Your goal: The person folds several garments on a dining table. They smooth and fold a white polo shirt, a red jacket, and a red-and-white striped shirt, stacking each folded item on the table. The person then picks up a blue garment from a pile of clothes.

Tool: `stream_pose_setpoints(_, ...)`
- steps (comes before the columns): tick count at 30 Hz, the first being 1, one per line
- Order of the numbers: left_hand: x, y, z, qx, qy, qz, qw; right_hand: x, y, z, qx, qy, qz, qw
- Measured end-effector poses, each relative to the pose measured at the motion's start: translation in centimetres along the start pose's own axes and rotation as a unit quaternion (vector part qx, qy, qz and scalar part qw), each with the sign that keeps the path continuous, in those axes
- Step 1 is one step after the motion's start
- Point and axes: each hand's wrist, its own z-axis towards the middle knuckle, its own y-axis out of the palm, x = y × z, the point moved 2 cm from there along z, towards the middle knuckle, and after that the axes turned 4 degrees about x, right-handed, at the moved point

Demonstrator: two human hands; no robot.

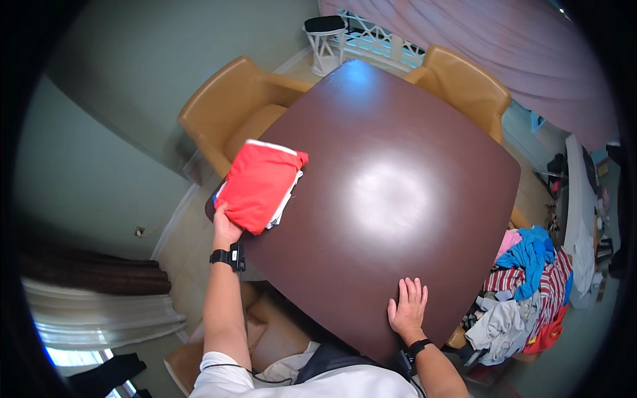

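A red folded garment [261, 186] with a white edge lies on top of a small stack at the table's left side. White folded cloth [282, 211] shows from under its right side, and a bit of blue peeks out at the left. My left hand [227, 226] grips the stack's near left corner, thumb against the red cloth and the other fingers mostly hidden. On the dark brown table [328, 258], close to its near edge, my right hand [409, 306] rests palm down. Its fingers are extended, and it holds nothing.
At the right, a jumbled heap of clothes [517, 308] is piled on a mostly covered chair beside the table. Tan armchairs [239, 99] stand around the table, one close by my left side. A white stool [326, 45] with a dark seat is beyond the far corner.
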Motion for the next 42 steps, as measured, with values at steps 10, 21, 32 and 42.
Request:
stream_pose_setpoints(10,-1.9,-3.2,5.4,0.098,-0.008,0.081,0.992,0.2,-0.3,-0.1,0.004,0.011,-0.004,1.0)
stream_pose_setpoints(21,-5.6,10.2,-3.9,-0.017,0.442,0.739,0.508,0.3,0.2,-0.1,0.001,0.015,0.005,1.0)
stream_pose_setpoints(32,-5.5,12.2,-1.3,-0.04,0.401,0.678,0.615,0.9,-0.1,-0.4,-0.005,0.032,0.029,0.999)
stream_pose_setpoints(42,-7.7,12.5,-3.5,0.051,0.26,0.837,0.478,0.4,0.3,0.1,-0.008,0.028,0.025,0.999)
